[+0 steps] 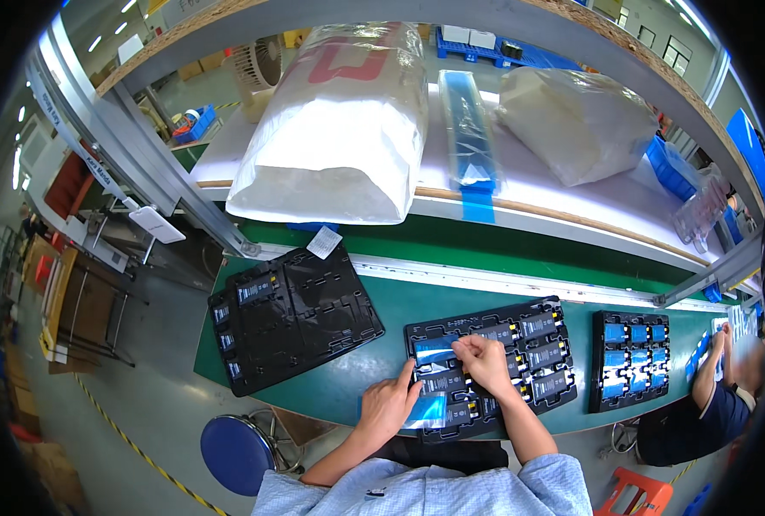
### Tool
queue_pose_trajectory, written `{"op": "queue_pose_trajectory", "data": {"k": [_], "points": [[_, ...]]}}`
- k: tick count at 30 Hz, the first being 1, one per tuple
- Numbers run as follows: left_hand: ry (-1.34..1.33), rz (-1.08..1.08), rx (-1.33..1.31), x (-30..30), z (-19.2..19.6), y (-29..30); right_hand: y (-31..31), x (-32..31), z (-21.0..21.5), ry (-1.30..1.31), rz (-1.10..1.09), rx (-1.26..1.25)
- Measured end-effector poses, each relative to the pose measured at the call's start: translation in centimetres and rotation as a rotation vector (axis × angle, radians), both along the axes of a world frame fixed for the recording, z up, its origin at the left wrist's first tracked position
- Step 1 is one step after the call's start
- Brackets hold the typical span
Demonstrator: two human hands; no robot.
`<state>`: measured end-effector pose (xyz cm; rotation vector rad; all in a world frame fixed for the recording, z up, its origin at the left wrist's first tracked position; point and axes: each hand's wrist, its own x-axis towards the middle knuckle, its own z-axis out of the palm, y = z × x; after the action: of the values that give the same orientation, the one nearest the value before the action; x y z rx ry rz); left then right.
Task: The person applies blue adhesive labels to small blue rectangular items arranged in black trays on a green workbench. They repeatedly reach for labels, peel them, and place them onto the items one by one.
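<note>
A black tray (550, 354) of several dark flat battery packs (538, 325) lies in front of me on the green table. Over a pack at its left side lies a strip of blue film (435, 348). My right hand (484, 363) pinches the strip's right end, thumb and fingertips together. Beside the strip's left end, my left hand (388, 404) points its index finger at the tray edge, thumb apart. Blue film sheets (425, 411) stick out on both sides of that hand, apparently held by its lower fingers, which are hidden.
Another black tray (331, 297), partly filled, lies left. To the right sits a tray of blue-covered packs (631, 357), with a co-worker (700, 413) beyond. A shelf above bears a white bag (331, 129) and blue film strips (468, 129). A blue stool (237, 454) stands lower left.
</note>
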<state>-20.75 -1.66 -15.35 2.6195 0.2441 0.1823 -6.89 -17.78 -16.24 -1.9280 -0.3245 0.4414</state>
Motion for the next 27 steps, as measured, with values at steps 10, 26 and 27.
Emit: {"op": "queue_pose_trajectory", "data": {"k": [10,26,27], "points": [[0.049,0.002,-0.006,0.1,0.3,0.0,0.1,0.0,0.2,-0.046,0.0,-0.04],[0.029,-0.075,0.023,0.6,0.2,-0.4,0.7,-0.3,-0.5,-0.369,-0.023,-0.16],[0.027,-0.074,0.027,0.5,0.3,-0.4,0.8,-0.4,-0.5,-0.403,-0.012,-0.172]]}}
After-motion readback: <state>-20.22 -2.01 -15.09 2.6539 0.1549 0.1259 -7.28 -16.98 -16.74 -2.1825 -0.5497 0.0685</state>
